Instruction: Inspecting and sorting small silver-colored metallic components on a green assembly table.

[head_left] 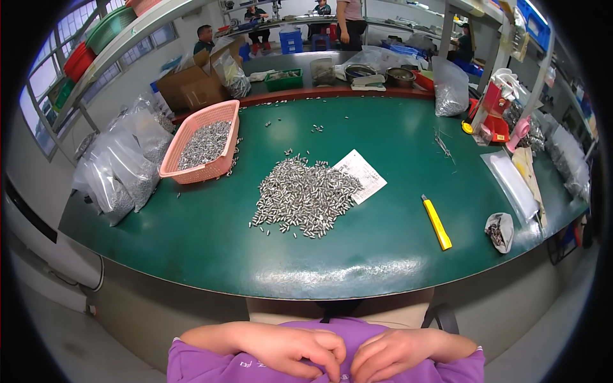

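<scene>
My left hand [295, 350] and my right hand [391, 353] are drawn in against my purple shirt [341, 329], in front of the table edge. On both, the fingers are bent and closed, with the tips pressed toward the cloth near the picture's lower edge. What they pinch, if anything, is hidden. Beyond them, a heap of small silvery metal pins [306, 196] lies on the green table [211, 246]. A printed paper slip [363, 175] is partly under the heap's right side. To the right rests a yellow utility knife [437, 222], touched by neither hand.
At the left stand a pink plastic basket [201, 172] of metal parts and filled clear bags [118, 175]. A small bag of dark pieces [499, 232] sits near the right edge. A cardboard box [191, 86] and a green tray [283, 79] are behind. Other people are farther back.
</scene>
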`<action>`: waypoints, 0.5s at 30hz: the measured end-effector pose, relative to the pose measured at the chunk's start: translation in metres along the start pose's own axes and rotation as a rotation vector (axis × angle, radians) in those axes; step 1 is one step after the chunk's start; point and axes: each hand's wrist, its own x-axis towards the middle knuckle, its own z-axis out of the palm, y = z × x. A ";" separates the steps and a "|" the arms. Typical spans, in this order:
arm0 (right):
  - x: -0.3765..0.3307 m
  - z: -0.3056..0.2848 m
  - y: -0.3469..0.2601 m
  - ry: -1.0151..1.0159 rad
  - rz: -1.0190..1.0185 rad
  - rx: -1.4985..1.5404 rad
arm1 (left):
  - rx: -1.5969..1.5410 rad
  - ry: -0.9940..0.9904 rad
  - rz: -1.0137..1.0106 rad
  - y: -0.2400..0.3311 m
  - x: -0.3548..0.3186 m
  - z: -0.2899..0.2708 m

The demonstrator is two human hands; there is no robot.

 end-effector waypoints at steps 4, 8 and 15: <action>0.009 0.010 -0.011 0.105 0.035 -0.155 | 0.210 0.104 0.089 -0.001 0.007 0.000; -0.002 0.004 0.005 -0.022 -0.082 -0.301 | 0.248 0.222 0.160 -0.006 0.007 0.001; 0.008 0.007 -0.005 -0.014 -0.025 -0.608 | 0.284 0.242 0.128 -0.008 0.006 0.004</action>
